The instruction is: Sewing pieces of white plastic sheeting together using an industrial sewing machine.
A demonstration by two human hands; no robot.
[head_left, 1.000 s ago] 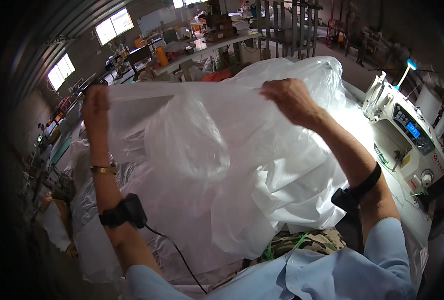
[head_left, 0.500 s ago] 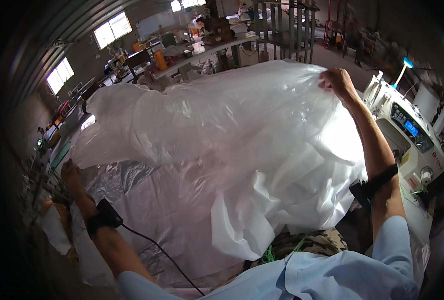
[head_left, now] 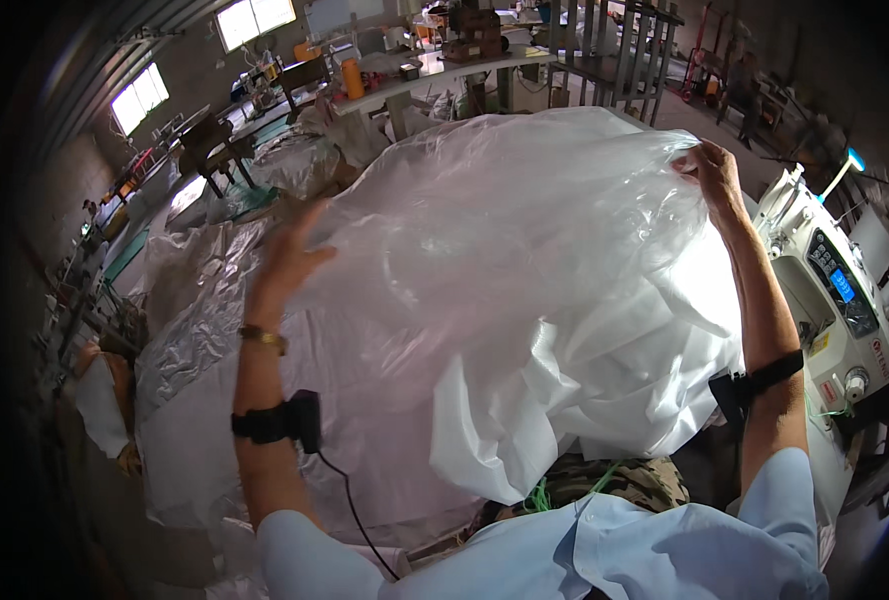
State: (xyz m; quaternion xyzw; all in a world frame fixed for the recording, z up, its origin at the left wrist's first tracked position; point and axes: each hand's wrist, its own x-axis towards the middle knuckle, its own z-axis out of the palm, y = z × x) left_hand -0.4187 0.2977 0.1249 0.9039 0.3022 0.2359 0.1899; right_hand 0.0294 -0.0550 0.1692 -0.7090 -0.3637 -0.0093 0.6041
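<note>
A large translucent white plastic sheet [head_left: 485, 210] billows across the middle of the view, and its crumpled folds hang down toward my lap. At the far right, my right hand [head_left: 713, 172] is closed on the sheet's gathered upper edge and holds it raised. My left hand [head_left: 290, 255], slightly blurred, is beside the sheet's left part with its thumb and fingers apart, holding nothing. Whether its fingertips touch the plastic I cannot tell. Under and left of the raised sheet, more pale plastic sheeting [head_left: 205, 390] lies spread out and wrinkled.
A white sewing machine [head_left: 815, 280] with a lit display stands close to my right forearm. Beyond the sheet are a long worktable [head_left: 435, 75], an orange container [head_left: 353, 78] and a grey metal rack [head_left: 615, 65]. A dark cable [head_left: 350, 500] hangs from my left forearm's strap.
My left hand has let go of the sheet's left edge and moved right and up. The sheet's left part has drawn inward. My right hand keeps its hold, slightly farther right in view.
</note>
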